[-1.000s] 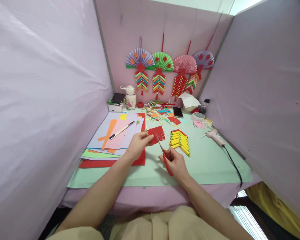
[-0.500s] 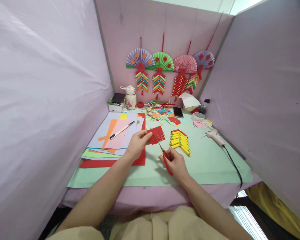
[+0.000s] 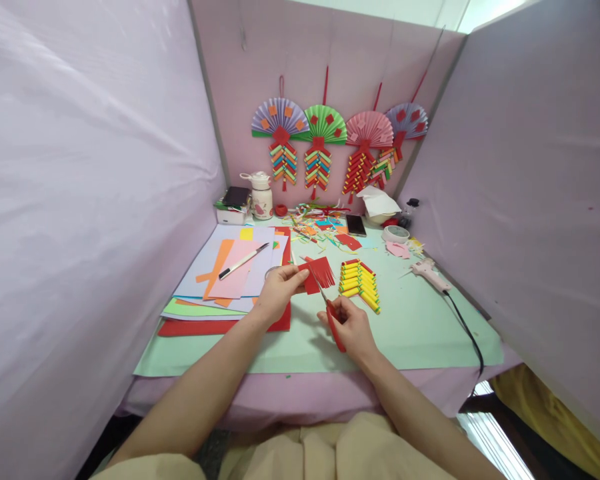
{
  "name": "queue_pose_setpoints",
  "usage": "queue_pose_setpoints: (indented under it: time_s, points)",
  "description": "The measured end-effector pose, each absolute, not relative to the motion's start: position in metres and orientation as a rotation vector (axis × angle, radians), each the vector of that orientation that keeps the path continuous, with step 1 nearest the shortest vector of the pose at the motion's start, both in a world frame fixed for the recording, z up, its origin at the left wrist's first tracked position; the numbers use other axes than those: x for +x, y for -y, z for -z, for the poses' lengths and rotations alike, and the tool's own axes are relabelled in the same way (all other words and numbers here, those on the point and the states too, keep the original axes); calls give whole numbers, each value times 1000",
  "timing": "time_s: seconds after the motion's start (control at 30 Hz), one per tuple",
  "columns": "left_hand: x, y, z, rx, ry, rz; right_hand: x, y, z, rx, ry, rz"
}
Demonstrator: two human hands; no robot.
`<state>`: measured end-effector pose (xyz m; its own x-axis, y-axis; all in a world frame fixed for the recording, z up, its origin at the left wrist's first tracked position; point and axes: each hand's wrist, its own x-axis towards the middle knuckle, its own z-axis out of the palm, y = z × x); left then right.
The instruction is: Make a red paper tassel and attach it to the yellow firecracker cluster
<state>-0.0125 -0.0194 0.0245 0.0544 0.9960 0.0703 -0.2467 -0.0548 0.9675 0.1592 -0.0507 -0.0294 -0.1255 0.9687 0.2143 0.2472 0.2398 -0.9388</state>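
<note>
My left hand pinches a small piece of red paper by its left side, above the table. Narrow slits turn the paper's right part into a fringe. Red-handled scissors are gripped in my right hand, their blades pointing up and left against the lower edge of the paper. Whether the blades are parted is hard to see. Just right of the paper lies a chevron of rolled yellow paper tubes with green ends and red tubes at its top.
Stacked coloured sheets with a pen lie left. Paper scraps, a phone, a bottle and a tape roll sit behind. A glue gun with a cable lies right. Fan decorations hang at the back.
My left hand and the red paper have shifted slightly to the right relative to the scissors. My right hand has hardly moved.
</note>
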Motion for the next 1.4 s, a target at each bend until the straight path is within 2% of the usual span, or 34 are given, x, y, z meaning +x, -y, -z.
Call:
queue_pose_setpoints:
  time_s: [0.87, 1.4]
  points:
    - [-12, 19, -24, 1080, -952, -1319, 160, 49, 27, -1208, 1579, -955]
    - [-14, 16, -23, 1027, -936, -1461, 161, 51, 27, -1235, 1684, -933]
